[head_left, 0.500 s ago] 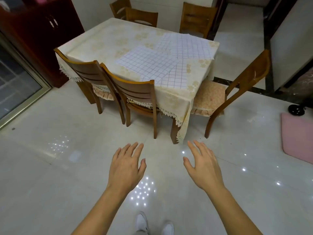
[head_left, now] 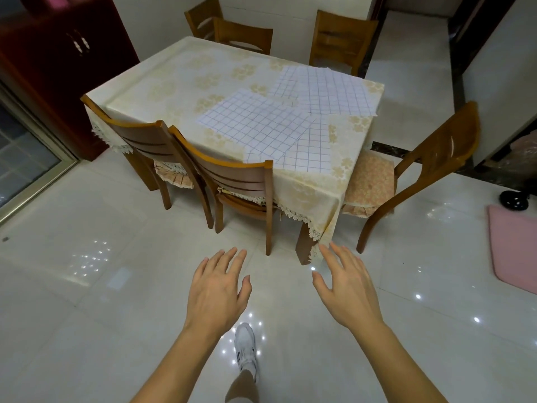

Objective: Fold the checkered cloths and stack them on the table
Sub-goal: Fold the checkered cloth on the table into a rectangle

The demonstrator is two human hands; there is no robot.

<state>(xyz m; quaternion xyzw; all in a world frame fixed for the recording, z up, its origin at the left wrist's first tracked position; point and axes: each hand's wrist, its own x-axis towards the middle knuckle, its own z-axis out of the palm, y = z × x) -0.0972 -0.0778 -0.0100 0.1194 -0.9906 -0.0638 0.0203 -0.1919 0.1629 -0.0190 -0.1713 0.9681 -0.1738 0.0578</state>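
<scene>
Flat, unfolded, overlapping checkered cloths (head_left: 258,123) on table (head_left: 162,82)

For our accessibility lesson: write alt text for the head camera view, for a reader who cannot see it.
Two open, empty hands, left and right, reach out above a glossy tiled floor toward a table where checkered cloths lie flat and overlapping. Wooden chairs surround the table.
</scene>
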